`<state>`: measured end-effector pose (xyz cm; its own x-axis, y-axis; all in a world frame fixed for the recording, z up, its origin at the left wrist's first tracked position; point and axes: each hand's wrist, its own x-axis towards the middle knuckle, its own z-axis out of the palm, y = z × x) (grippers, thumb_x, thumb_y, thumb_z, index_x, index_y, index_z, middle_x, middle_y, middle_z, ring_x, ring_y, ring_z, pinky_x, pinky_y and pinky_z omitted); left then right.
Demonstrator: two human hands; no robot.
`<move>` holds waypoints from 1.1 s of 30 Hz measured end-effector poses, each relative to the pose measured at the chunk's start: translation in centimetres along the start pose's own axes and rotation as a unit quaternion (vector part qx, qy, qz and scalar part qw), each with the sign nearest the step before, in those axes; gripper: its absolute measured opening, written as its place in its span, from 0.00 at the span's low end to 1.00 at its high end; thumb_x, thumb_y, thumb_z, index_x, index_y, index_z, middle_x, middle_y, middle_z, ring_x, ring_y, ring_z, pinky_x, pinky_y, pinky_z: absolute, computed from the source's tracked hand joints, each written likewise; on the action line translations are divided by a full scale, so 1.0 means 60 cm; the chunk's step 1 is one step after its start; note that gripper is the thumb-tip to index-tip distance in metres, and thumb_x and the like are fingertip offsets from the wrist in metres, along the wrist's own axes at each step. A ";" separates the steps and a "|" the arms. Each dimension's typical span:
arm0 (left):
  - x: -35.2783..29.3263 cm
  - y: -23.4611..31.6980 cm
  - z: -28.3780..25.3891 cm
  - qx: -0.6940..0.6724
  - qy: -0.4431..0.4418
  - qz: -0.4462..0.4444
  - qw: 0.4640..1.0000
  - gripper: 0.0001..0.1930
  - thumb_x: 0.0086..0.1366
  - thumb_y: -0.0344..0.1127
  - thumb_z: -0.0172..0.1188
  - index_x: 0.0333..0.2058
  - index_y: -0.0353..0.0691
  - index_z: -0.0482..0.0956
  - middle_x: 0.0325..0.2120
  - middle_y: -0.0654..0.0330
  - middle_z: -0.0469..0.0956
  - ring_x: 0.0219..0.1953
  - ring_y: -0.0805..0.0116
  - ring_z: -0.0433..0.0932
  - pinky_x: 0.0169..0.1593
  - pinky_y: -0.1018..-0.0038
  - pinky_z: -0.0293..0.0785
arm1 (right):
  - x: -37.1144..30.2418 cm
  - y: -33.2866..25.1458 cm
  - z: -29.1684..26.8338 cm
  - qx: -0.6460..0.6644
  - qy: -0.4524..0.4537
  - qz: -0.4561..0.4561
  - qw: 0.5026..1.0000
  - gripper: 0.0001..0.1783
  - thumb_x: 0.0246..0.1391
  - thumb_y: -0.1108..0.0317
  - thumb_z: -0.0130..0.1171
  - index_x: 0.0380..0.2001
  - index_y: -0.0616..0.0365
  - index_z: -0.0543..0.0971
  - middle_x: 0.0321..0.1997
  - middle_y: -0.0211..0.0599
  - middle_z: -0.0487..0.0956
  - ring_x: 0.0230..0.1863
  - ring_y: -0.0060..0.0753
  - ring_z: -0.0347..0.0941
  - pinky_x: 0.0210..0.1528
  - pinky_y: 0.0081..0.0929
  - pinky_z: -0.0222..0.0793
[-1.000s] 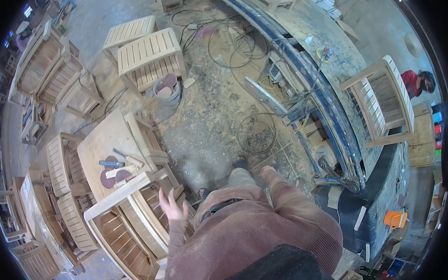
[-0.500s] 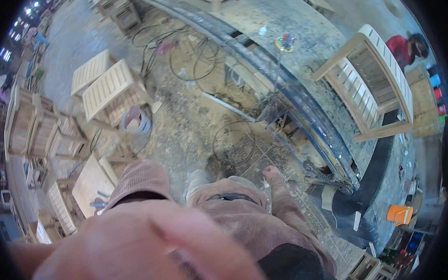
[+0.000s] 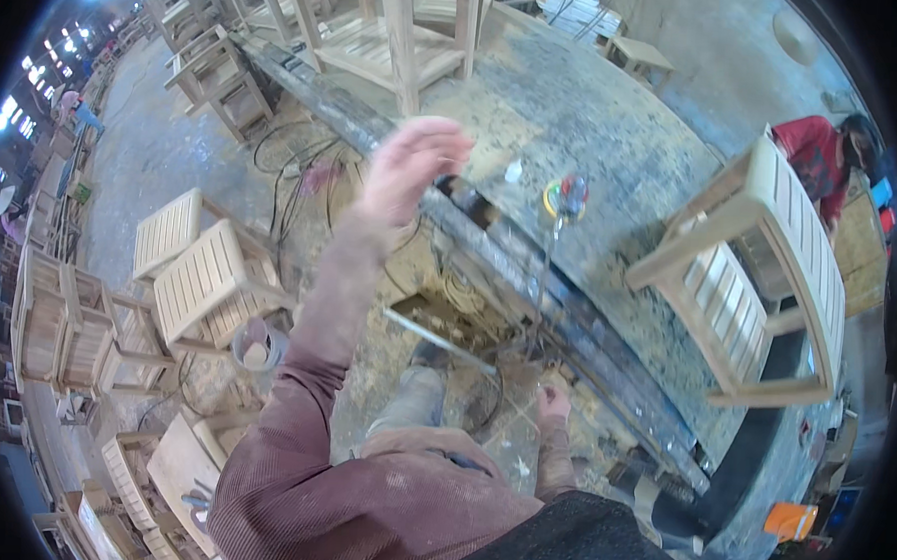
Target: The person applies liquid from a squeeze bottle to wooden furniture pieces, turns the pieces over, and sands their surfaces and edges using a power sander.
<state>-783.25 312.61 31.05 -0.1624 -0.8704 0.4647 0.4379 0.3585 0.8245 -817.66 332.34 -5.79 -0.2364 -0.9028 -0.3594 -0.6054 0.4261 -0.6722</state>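
Note:
My left hand (image 3: 410,173) is raised in front of me at the near edge of the workbench (image 3: 613,172). It is blurred, with fingers stretched loosely to the right, and nothing shows in it. Low by my right side, my right hand (image 3: 553,400) has its fingers curled closed; whatever they hold, if anything, is too small to make out. On the bench beyond my left hand stands a wooden slatted-shelf frame (image 3: 403,53). A round tool with a coloured rim (image 3: 566,197) lies farther right. A slatted wooden chair (image 3: 759,284) rests tilted at the bench's right.
Slatted wooden stools (image 3: 203,279) stand on the floor at left, beside a bucket (image 3: 259,345). Cables (image 3: 290,188) lie loosely under the bench's edge. An orange container (image 3: 790,521) is at the lower right. A person in red (image 3: 819,156) bends behind the chair.
My left hand has moved from close in front of the camera, outward to the bench edge. The view has shifted, showing more of the bench and the far frames. My right hand stays low.

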 end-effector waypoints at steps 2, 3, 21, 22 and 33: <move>0.092 -0.256 -0.148 0.183 0.039 -0.165 0.968 0.17 0.53 0.25 0.58 0.43 0.39 0.69 0.36 0.61 0.73 0.38 0.73 0.71 0.44 0.74 0.71 | 0.120 -0.128 -0.008 0.019 0.095 -0.074 0.992 0.20 0.43 0.61 0.58 0.39 0.60 0.72 0.33 0.42 0.76 0.33 0.35 0.73 0.39 0.31 0.68; 0.098 -0.384 -0.214 0.273 -0.007 -0.138 0.952 0.21 0.50 0.23 0.61 0.45 0.39 0.68 0.36 0.61 0.72 0.36 0.73 0.72 0.42 0.72 0.72 | 0.189 -0.198 -0.011 0.011 0.117 -0.096 0.989 0.21 0.43 0.61 0.58 0.40 0.59 0.71 0.33 0.43 0.74 0.34 0.37 0.72 0.39 0.32 0.67; 0.127 -0.624 -0.206 0.389 0.037 -0.231 0.891 0.20 0.45 0.37 0.62 0.39 0.43 0.68 0.31 0.51 0.74 0.38 0.52 0.73 0.40 0.61 0.69 | 0.678 -0.409 -0.099 -0.259 0.263 -0.192 0.909 0.28 0.35 0.65 0.62 0.44 0.51 0.67 0.41 0.44 0.70 0.41 0.46 0.67 0.42 0.39 0.66; 0.090 -0.576 -0.199 0.344 0.056 -0.245 0.905 0.21 0.46 0.37 0.62 0.39 0.44 0.67 0.31 0.50 0.73 0.38 0.51 0.73 0.40 0.61 0.69 | 0.702 -0.400 -0.105 -0.211 0.230 -0.204 0.928 0.31 0.32 0.66 0.64 0.45 0.53 0.67 0.41 0.45 0.69 0.41 0.45 0.67 0.43 0.37 0.65; -0.870 -0.147 -0.010 0.409 0.655 -0.417 0.479 0.27 0.46 0.43 0.65 0.46 0.48 0.66 0.36 0.51 0.75 0.42 0.50 0.73 0.44 0.63 0.69 | 0.253 -0.724 0.256 0.002 -0.199 -0.626 0.754 0.33 0.29 0.66 0.65 0.44 0.55 0.67 0.41 0.44 0.68 0.41 0.44 0.67 0.44 0.36 0.64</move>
<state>-778.11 354.70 -0.65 0.9499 -0.0985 -0.2966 0.1241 -0.7520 0.6474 -783.30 301.01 8.02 0.7654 -0.5092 0.3935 -0.1620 -0.7442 -0.6480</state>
